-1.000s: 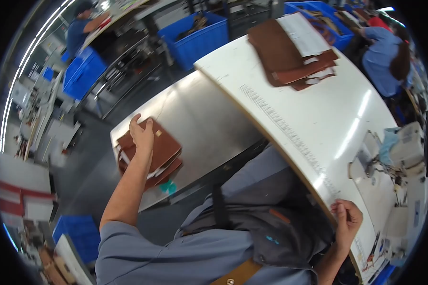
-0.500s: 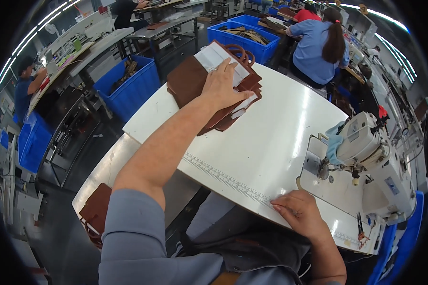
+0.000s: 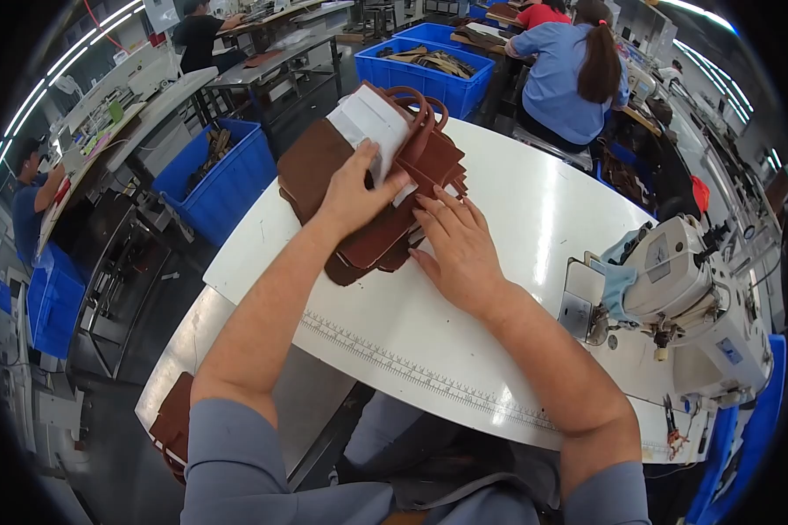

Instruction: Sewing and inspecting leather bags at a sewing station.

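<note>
A stack of brown leather bag panels [image 3: 315,162] lies tilted on the white table, its edges unevenly fanned. White lining [image 3: 369,118] covers part of the top panel, and two rolled leather handles [image 3: 418,122] stand at its far side. My left hand [image 3: 352,197] rests on the top of the stack, fingers over the lining and thumb spread to the right. Against the right edge of the pile lies my right hand [image 3: 460,249], open, its fingertips on the panels and its thumb lower along their edge. What is under both palms is hidden.
The white table [image 3: 534,201] has a ruler strip [image 3: 411,367] along its near edge. At right stand a sewing machine [image 3: 674,271] and small snips [image 3: 671,420]. Another brown leather piece [image 3: 173,420] lies on a lower left surface. Blue bins [image 3: 223,188] and co-workers are beyond.
My right hand has moved from the table's near edge up to the stack's right side. The left hand remains on the stack, which appears shifted left and nearer in the picture.
</note>
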`<control>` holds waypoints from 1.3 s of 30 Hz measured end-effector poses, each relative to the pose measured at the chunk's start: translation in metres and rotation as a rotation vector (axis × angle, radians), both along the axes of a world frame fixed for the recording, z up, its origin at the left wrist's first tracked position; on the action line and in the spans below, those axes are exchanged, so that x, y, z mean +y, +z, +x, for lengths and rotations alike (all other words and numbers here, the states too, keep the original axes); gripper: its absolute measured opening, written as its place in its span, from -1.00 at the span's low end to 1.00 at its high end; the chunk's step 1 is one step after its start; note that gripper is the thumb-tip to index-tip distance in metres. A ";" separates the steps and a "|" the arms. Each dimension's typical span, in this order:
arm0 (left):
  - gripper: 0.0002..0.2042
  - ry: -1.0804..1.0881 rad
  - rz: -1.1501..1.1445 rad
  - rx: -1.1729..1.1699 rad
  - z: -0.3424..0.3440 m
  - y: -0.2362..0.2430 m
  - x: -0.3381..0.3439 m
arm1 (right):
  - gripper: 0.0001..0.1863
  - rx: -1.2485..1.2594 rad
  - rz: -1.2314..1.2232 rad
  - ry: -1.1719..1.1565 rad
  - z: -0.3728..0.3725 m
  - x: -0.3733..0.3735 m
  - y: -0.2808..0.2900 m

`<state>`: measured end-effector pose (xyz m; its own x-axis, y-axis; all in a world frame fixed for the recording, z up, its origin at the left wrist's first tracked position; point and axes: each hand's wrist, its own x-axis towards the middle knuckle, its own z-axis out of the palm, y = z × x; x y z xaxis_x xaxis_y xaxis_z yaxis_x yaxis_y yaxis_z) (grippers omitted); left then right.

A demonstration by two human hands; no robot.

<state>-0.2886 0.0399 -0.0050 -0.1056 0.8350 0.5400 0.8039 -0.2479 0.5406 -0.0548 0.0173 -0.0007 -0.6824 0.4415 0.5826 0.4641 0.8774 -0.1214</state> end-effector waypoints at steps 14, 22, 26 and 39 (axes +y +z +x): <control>-0.45 0.143 0.052 0.384 0.021 0.002 -0.009 | -0.34 -0.178 0.037 -0.081 -0.016 0.006 -0.008; -0.49 0.140 0.355 -0.868 -0.080 0.062 -0.028 | -0.32 -0.262 -0.052 -0.081 -0.019 0.008 -0.011; -0.48 -0.045 0.253 -0.851 -0.054 0.151 -0.125 | -0.33 -0.227 -0.033 -0.108 -0.011 0.009 -0.015; -0.65 -0.846 -0.665 0.462 0.101 0.128 -0.147 | -0.21 0.385 -1.271 0.245 0.117 -0.035 0.009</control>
